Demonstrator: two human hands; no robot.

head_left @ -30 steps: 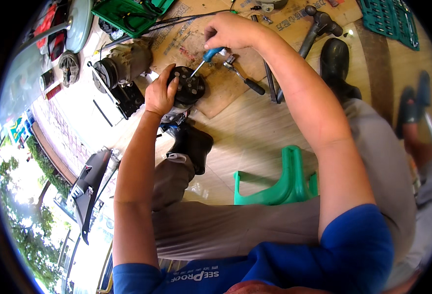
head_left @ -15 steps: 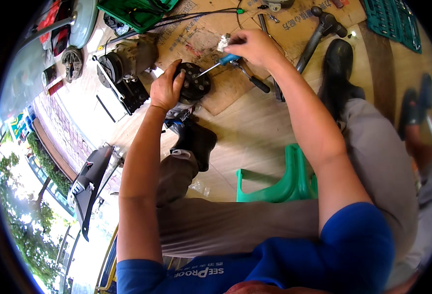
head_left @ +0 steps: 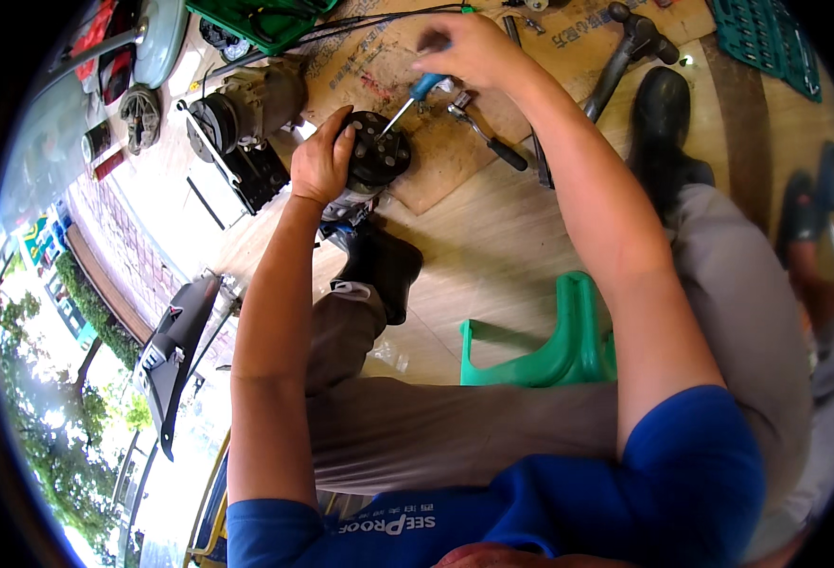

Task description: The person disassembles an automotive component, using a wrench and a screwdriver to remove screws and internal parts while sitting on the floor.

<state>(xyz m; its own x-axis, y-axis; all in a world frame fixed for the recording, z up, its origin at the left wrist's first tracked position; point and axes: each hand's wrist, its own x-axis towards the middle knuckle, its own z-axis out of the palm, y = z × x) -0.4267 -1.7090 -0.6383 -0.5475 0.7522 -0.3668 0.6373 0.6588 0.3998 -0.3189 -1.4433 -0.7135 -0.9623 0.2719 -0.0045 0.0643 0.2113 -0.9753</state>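
Note:
A black round pulley [head_left: 377, 151] with several holes in its face tops a metal cylinder [head_left: 349, 203] near my left boot. My left hand [head_left: 320, 159] is closed on its left rim. A screwdriver [head_left: 424, 86] with a blue handle slants from the pulley's face up to my right hand [head_left: 478, 55]. My right thumb crosses the handle's upper end, and the fingers curl around it; their tips are blurred. Just below that hand shows a small white crumpled wad [head_left: 448, 85], next to a ratchet wrench [head_left: 488, 137] with a black grip.
Cardboard [head_left: 436, 185] lies under the tools. A hammer [head_left: 625, 57] and a teal socket case [head_left: 767, 43] are at the far right, a green case [head_left: 265, 24] at the far left. Another pulley unit [head_left: 246, 104] stands left. A green stool [head_left: 530, 364] is between my legs; another person's foot [head_left: 800, 204] is right.
The white wad has left my right fingertips and now shows below the hand. That hand has moved up and left onto the screwdriver handle, which stands steeper.

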